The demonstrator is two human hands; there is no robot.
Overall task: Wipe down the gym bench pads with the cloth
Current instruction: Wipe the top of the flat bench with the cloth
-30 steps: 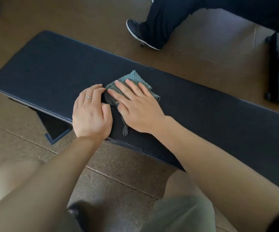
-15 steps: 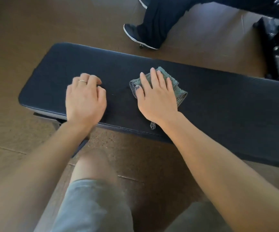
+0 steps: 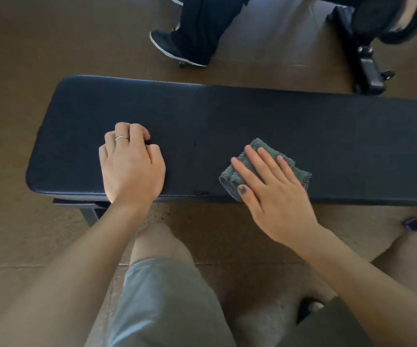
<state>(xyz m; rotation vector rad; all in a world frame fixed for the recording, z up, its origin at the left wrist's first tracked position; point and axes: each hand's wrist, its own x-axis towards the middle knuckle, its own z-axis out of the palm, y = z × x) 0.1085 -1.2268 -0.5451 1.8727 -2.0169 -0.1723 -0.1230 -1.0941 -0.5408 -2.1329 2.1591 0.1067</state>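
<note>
A long dark navy bench pad (image 3: 252, 116) runs across the view from left to right. A folded grey-green cloth (image 3: 265, 151) lies on it near the front edge, right of centre. My right hand (image 3: 275, 194) presses flat on the cloth with fingers spread, covering most of it. My left hand (image 3: 131, 164) rests on the bare pad to the left, fingers curled under, a ring on one finger, holding nothing.
Another person's dark trouser leg and shoe (image 3: 177, 46) stand on the brown floor just beyond the bench. A black equipment base (image 3: 367, 66) sits at the far right. The bench's leg (image 3: 89, 214) shows under its left end. My knees are below.
My right hand has slid the cloth to the right along the pad and toward its front edge. The two hands, first together, are now far apart; the left stays resting on the pad.
</note>
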